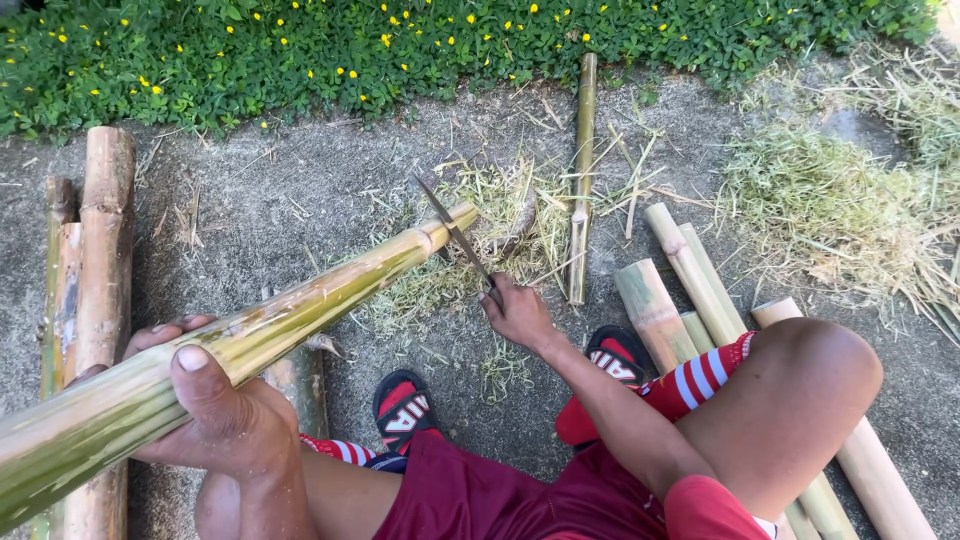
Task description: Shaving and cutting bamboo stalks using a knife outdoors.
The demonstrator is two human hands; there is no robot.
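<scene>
The right hand (518, 315) is clamped on the handle of a knife (455, 235), whose blade slants up and left to meet the far tip of a green bamboo pole (300, 315). The left hand (215, 405) is wrapped around that pole nearer the body, holding it so its long axis runs from lower left to upper right. Shavings (500, 225) lie under the tip on the ground (300, 190), with cut bamboo pieces (680, 290) at right; no containers show.

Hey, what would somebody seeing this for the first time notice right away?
A long green bamboo pole slants across the middle, gripped by the left hand at lower left. The right hand holds a knife against the pole's far end, over a pile of shavings. Cut bamboo pieces lie at right.
</scene>
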